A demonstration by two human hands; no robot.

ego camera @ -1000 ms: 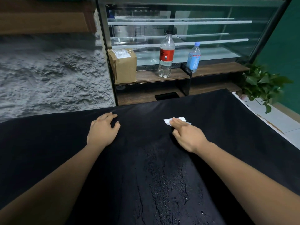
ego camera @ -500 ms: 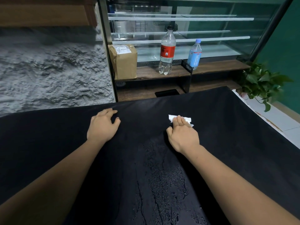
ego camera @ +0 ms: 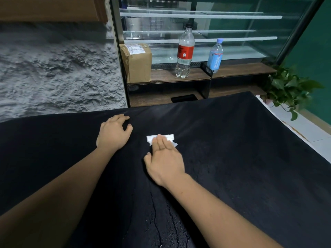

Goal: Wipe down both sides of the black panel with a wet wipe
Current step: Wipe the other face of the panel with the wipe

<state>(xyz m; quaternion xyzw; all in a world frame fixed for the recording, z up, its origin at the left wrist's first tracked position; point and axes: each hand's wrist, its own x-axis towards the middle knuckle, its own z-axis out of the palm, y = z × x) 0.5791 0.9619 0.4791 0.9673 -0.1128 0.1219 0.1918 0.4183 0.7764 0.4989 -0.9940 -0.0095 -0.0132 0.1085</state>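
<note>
Head view showed one large matte black panel (ego camera: 241, 149) lying flat, one small folded white wet wipe (ego camera: 151, 139), and two bare hands on it. The wipe lay on the panel's middle, somewhat nearer the far edge than the near one. The right hand (ego camera: 164, 160) pressed it down with straight, flat fingers laid together, so only the wipe's two ends showed. The left hand (ego camera: 113, 135) rested palm-down just beside the far edge, its fingers loosely bent and spread, holding nothing. The panel's surface looked dull and dark over most of its width, but toward the near edge, between the forearms, it glistened with thin wet streaks and fine droplets. Beyond the far edge a wooden shelf (ego camera: 241, 69) carried two plastic bottles: a clear one with a red label (ego camera: 185, 52) and a smaller blue-labelled one (ego camera: 215, 57). On the shelf too stood one brown cardboard box (ego camera: 138, 63). One leafy green plant (ego camera: 286, 86) stood off the far right corner.
</note>
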